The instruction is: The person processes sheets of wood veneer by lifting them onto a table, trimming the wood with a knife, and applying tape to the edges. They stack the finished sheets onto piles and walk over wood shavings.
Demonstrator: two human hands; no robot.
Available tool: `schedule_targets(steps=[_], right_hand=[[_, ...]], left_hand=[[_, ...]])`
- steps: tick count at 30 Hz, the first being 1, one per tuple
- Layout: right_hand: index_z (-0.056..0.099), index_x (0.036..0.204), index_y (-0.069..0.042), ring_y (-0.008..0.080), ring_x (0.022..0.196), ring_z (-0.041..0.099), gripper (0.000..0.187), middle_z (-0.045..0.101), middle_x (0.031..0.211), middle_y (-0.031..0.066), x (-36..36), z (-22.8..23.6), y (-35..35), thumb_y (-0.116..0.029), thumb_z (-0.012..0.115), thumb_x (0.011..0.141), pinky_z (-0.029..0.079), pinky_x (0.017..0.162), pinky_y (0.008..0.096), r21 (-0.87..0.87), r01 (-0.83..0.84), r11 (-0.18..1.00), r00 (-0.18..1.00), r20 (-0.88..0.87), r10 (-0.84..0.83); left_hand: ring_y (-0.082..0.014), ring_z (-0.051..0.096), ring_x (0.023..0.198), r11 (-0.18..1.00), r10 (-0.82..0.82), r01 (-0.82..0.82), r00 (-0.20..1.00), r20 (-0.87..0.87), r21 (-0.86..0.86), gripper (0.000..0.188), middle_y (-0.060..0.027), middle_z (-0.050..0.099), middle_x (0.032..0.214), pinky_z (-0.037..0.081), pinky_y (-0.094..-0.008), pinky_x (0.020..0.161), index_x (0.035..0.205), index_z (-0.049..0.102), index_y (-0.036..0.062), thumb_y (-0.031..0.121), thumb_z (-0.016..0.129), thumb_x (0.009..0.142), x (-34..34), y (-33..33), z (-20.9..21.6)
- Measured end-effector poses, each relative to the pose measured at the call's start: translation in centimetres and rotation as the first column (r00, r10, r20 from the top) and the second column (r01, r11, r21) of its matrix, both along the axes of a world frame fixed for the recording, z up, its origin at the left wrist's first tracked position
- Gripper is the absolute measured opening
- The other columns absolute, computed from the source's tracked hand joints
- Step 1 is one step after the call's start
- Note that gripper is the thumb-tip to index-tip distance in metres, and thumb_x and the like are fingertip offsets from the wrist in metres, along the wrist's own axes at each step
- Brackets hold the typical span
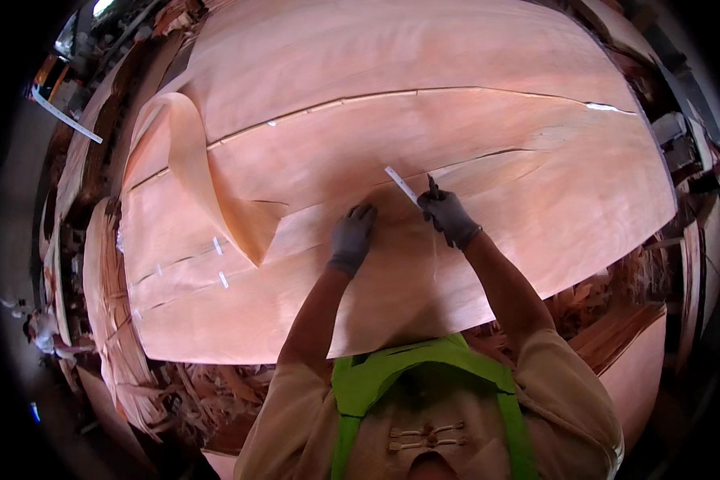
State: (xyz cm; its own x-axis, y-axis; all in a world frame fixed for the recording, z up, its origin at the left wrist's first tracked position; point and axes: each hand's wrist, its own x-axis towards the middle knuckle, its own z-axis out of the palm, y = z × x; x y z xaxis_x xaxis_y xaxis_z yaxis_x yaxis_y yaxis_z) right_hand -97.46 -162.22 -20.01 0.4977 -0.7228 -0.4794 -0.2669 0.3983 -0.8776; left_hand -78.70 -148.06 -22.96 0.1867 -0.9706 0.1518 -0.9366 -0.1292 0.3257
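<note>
A broad sheet of pinkish-tan wood veneer (pixel 472 280) lies in front of me, with long cracks running across it. My left hand (pixel 352 238), in a grey glove, rests palm down on the veneer with nothing visible in it. To its right, my right hand (pixel 450 218), also gloved, is closed on a narrow white strip (pixel 401 186) that points up and left over a crack. A dark, slim piece (pixel 433 186) sticks up by the same hand; its kind is unclear. Small white tape pieces (pixel 218 246) sit along cracks at the left.
A loose veneer flap (pixel 188 152) curls up at the left of the sheet. One long split (pixel 336 102) crosses the far part. Torn veneer scraps (pixel 208 392) lie below the near edge, and stacked veneer (pixel 628 352) stands at the right. Another white strip (pixel 66 116) shows far left.
</note>
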Motion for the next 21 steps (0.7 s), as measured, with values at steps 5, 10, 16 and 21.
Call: schedule_targets(steps=[5,10,16,21], right_hand=[[0.062,0.078,-0.007,0.0085,0.042,0.041,0.015,0.052,0.059,0.0007,-0.9,-5.2,-3.7,-0.022,0.064,0.078,0.031,0.037,0.0235,0.076,0.019,0.997,0.999,-0.042,-0.016],[0.055,0.115,0.001,0.012,0.054,0.051,0.045,0.06,0.074,0.007,-1.0,-4.0,-3.3,-0.014,0.067,0.075,0.043,0.049,0.0259,0.071,0.052,0.996,0.994,0.09,-0.059],[0.061,0.101,-0.008,0.0074,0.05,0.046,0.022,0.054,0.065,-0.001,-2.7,-2.8,2.5,-0.014,0.059,0.08,0.036,0.042,0.0231,0.212,-0.01,0.977,1.0,0.004,0.009],[0.057,0.081,-0.007,0.0065,0.05,0.044,0.005,0.051,0.062,-0.003,-12.0,-0.7,1.3,-0.012,0.058,0.079,0.037,0.044,0.0242,0.168,0.033,0.985,0.994,0.1,-0.05]], left_hand=[[-0.0304,0.055,0.098,0.996,0.039,-0.051,0.987,0.154,0.074,0.039,-0.0077,0.049,0.126,0.048,-0.0427,0.077,0.119,0.053,0.0139,0.012,0.049,0.081,-1.9,-5.2,-0.6],[-0.0288,0.056,0.097,0.975,-0.22,0.194,0.915,0.338,0.11,0.044,-0.0079,0.046,0.13,0.047,-0.0433,0.072,0.124,0.05,0.0235,0.011,0.048,0.081,-3.0,-8.6,-0.6],[-0.0278,0.056,0.092,0.964,-0.217,0.139,0.903,0.371,0.226,0.054,-0.0053,0.046,0.132,0.046,-0.0408,0.068,0.125,0.048,0.0288,0.015,0.057,0.074,-4.1,-9.9,-0.9],[-0.0263,0.055,0.095,0.949,-0.29,0.194,0.848,0.444,0.249,0.05,-0.0053,0.049,0.128,0.045,-0.0401,0.075,0.12,0.053,0.0217,0.01,0.057,0.071,-4.5,-10.7,1.2]])
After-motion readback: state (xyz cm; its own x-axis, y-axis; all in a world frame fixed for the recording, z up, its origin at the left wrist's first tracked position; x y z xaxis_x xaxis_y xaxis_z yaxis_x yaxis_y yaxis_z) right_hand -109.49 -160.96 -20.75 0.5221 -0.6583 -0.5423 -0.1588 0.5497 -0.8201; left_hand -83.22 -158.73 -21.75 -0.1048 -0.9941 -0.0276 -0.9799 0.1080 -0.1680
